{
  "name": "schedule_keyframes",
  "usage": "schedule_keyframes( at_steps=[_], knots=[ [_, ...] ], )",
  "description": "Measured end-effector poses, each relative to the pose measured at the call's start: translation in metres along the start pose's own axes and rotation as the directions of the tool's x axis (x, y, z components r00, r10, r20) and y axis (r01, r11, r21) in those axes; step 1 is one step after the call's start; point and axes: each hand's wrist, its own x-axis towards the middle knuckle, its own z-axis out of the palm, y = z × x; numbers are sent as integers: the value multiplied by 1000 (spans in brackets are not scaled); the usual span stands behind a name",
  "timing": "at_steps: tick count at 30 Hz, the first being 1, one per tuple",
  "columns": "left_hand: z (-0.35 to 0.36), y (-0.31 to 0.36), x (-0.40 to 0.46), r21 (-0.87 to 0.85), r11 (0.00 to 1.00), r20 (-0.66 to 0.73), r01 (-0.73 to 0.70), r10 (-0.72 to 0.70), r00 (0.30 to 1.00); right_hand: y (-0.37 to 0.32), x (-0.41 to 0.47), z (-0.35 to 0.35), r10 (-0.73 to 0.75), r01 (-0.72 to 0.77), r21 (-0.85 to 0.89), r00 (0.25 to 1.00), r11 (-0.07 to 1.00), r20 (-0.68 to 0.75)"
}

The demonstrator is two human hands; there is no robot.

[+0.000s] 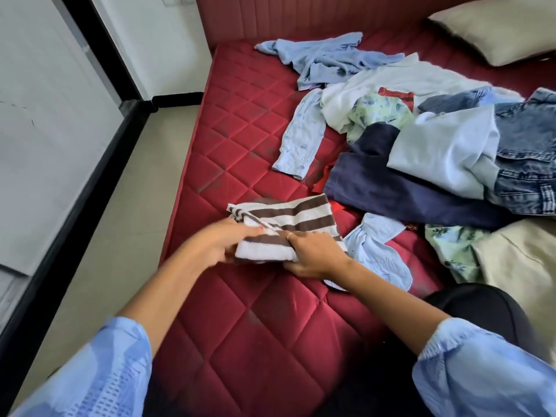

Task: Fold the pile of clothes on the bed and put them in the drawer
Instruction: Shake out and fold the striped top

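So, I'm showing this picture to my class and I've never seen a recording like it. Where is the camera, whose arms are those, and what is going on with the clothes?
The camera sits on the person's head, looking forward and down, so the arms are the wearer's own. There is no machine. The left hand and right hand both grip a brown-and-white striped cloth, partly folded, over a red quilted mattress. To the right lies an unfolded pile of clothes, including jeans and a dark blue garment. A pillow lies at the far corner. No drawer is visible.

Bright, even daylight; wide-angle bending at edges; left hand motion-blurred.
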Motion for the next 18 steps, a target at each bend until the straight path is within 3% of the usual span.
schedule_keyframes(
  at_steps=[3,5,9,14,18],
  knots=[
    [-12,45,-20,-90,989,12,-114,116,993,-8,-5,-41,120,-126,276,992,953,37],
    [-10,72,-31,-83,975,14,-207,209,978,-9,-18,-65,192,-187,535,980,824,48],
    [16,115,-49,2,917,-8,-399,399,917,-9,-65,-105,362,-307,903,913,301,190],
    [70,141,-50,118,852,116,-510,498,859,0,-146,-144,503,-295,925,778,-238,377],
    [142,154,-46,288,737,258,-611,555,791,20,-223,-172,655,-134,910,653,-393,379]
  ],
)
